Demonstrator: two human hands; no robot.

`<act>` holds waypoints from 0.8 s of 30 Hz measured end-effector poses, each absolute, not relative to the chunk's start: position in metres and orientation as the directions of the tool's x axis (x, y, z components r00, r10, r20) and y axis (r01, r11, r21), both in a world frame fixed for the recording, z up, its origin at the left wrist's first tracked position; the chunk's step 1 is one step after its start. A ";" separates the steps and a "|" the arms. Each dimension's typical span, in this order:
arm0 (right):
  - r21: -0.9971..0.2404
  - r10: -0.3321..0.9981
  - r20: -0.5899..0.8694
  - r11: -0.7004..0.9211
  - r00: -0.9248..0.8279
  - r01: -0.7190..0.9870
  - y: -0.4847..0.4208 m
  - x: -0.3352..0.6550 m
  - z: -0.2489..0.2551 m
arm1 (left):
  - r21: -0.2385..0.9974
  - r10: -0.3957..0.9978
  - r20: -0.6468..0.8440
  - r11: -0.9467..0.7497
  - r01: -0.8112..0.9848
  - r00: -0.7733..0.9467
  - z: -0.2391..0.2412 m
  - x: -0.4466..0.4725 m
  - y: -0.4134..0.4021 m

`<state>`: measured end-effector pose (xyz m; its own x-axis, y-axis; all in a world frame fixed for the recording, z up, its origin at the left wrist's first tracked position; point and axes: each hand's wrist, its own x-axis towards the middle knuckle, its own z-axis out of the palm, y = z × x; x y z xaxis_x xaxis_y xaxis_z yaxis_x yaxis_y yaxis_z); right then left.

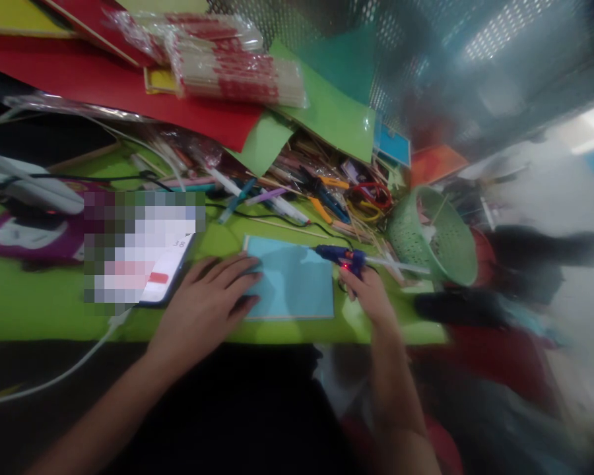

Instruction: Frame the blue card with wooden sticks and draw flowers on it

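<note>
Glue gun sits partly hidden in curled right fingers; slightly spread left fingers overlap a blue board.

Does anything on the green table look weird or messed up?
Yes: pens, sticks and pliers lie jumbled every which way behind the blue board. The green basket looks tipped too, though the tilted view may exaggerate that.

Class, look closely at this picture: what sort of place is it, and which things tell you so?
Probably a craft workspace: the right hand holds a glue gun, wrapped bundles of sticks lie on coloured sheets, and pens and pliers clutter the green table.
</note>
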<state>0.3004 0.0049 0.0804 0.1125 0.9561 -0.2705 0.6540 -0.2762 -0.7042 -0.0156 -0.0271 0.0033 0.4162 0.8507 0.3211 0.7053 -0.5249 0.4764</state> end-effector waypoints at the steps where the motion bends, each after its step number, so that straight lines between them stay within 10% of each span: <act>1: -0.703 0.957 -0.267 -0.271 0.109 0.657 0.005 0.300 0.080 | 0.475 0.850 0.326 -0.526 0.705 0.414 0.004 -0.015 -0.027; 24: -0.691 0.959 -0.276 -0.249 0.071 0.679 0.007 0.296 0.080 | 0.494 0.854 0.322 -0.520 0.696 0.409 0.005 -0.015 -0.027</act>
